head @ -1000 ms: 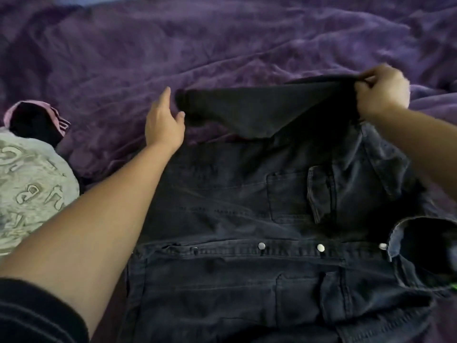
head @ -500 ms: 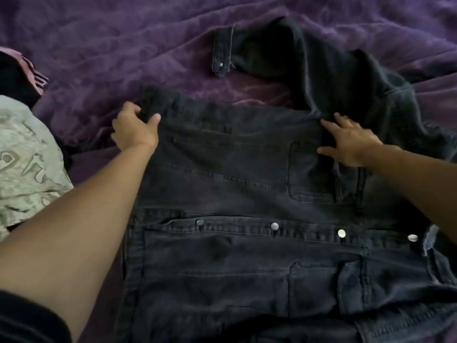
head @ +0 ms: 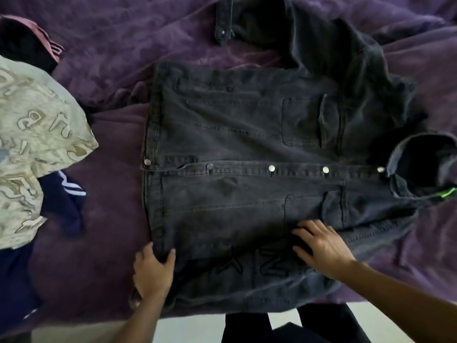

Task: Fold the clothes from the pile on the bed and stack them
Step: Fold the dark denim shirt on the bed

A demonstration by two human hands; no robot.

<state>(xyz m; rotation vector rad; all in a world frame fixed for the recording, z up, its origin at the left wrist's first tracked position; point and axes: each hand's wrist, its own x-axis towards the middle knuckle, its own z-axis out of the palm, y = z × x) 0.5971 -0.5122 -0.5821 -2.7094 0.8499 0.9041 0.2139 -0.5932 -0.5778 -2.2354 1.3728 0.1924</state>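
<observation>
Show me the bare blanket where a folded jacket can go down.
Bare blanket lies between the clothes pile and the jacket hem, and again at the far side between the pink garment and the sleeve cuff. The left edge is crowded by the pile; the jacket fills the middle.

Left hand (head: 153, 271) is near, left of centre, thumb and fingers curled round the jacket (head: 247, 120) corner; its bare forearm runs to the near edge. Right hand (head: 324, 248) lies flat on the jacket, fingers spread toward far left, its forearm entering from near right.
</observation>
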